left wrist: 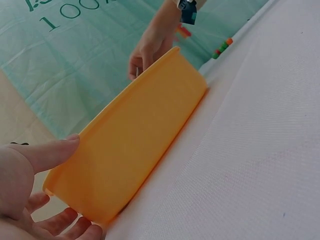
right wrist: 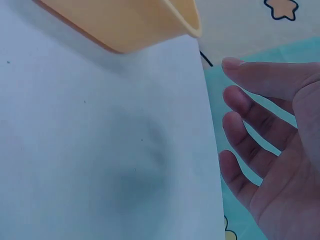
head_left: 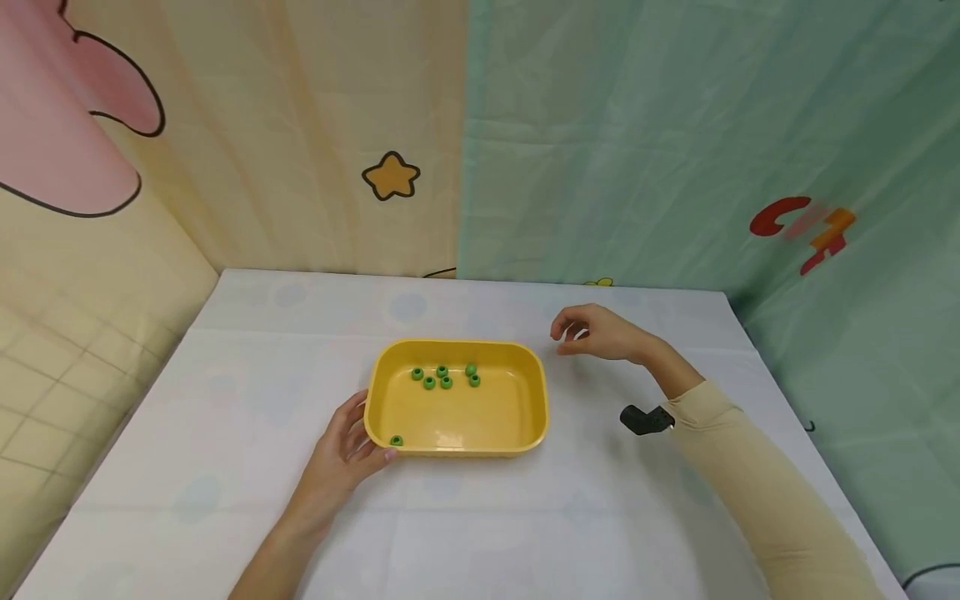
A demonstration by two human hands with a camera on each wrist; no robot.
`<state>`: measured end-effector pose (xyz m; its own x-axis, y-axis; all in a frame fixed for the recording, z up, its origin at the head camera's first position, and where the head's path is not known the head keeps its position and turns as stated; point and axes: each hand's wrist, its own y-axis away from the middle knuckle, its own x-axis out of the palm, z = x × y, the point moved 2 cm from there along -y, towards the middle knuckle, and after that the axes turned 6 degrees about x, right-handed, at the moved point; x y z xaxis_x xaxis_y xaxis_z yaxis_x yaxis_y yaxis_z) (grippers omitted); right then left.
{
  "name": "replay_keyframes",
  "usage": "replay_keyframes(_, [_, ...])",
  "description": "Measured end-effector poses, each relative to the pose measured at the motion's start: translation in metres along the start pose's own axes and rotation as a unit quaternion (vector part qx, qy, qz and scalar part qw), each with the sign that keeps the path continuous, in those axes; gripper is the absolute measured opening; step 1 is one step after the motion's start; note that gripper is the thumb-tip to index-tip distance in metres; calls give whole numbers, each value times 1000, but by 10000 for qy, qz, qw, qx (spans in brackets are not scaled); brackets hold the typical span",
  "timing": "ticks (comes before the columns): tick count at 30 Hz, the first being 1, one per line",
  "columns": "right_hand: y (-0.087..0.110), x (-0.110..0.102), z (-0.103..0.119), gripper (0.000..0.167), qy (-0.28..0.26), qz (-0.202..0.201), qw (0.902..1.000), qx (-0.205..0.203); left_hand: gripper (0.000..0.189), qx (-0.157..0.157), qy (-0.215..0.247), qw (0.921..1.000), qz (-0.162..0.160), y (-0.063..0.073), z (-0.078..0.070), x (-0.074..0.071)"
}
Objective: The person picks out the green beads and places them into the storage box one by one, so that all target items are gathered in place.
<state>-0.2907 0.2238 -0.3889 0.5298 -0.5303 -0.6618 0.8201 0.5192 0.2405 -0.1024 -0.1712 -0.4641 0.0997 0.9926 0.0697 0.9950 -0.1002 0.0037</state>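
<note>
The left hand (head_left: 339,460) has the near-left corner of the yellow, rounded-rectangular plastic tray (head_left: 465,421) — thumb at the near rim, fingers round the left wall — a hold that looks meant to steady it. That tray sits around the middle of the white, pale-dotted, cloth-covered surface (head_left: 585,517), long sides roughly along the far edge. Inside, six small round green beads (head_left: 446,382) gather toward the tray's far wall, and one lone green bead (head_left: 397,441) lies in the near-left corner, perhaps simply where it rolled. Over to the right, the right hand (head_left: 600,333) hovers beside the tray's far-right corner, holding nothing, fingers loosely curved, thumb apart. Its arm, in a beige sleeve (head_left: 757,492), angles in from the surface's right side; the left forearm slants up from the near edge.
</note>
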Motion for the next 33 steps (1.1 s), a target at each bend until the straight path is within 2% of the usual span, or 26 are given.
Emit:
replay_keyframes(16, [50,-39,-57,24,181,-659,9954,679,91,130,-32,9999,84,-2,-2,3])
replay_keyframes(27, [78,-48,-84,28,200,-938,9883,1185,92,31,-40,10000,1,-2,-1,2])
replay_keyframes(33, [92,-52,-103,34,6,-1015,9835,1495,93,36,-27,10000,10,-3,-1,2])
